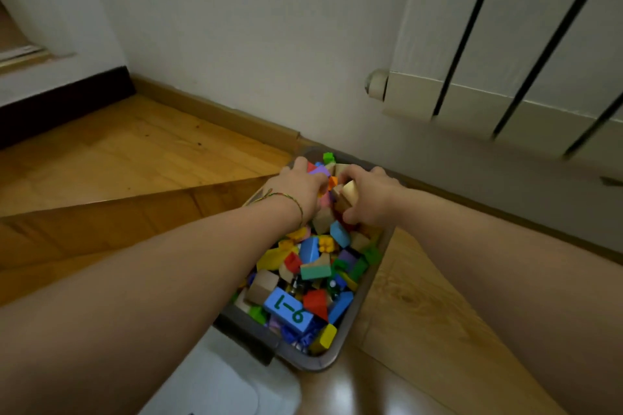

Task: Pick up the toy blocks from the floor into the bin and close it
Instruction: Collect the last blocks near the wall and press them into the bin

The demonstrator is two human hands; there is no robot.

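A grey plastic bin (pixel 367 296) stands on the wooden floor, heaped with several coloured toy blocks (pixel 315 266); a blue block marked "1-6" (pixel 288 310) lies near its front. Both hands are over the far end of the heap. My left hand (pixel 298 187) lies palm down on the blocks, its fingers curved over them. My right hand (pixel 365 194) curls its fingers and thumb round plain wooden blocks (pixel 349 192). The bin has no lid on it.
A white lid-like plastic piece (pixel 232 381) lies at the bin's near end. A white radiator (pixel 505 54) hangs on the wall at right. The wall and skirting board (pixel 215 111) run just behind the bin. Bare wooden floor (pixel 118 152) lies to the left.
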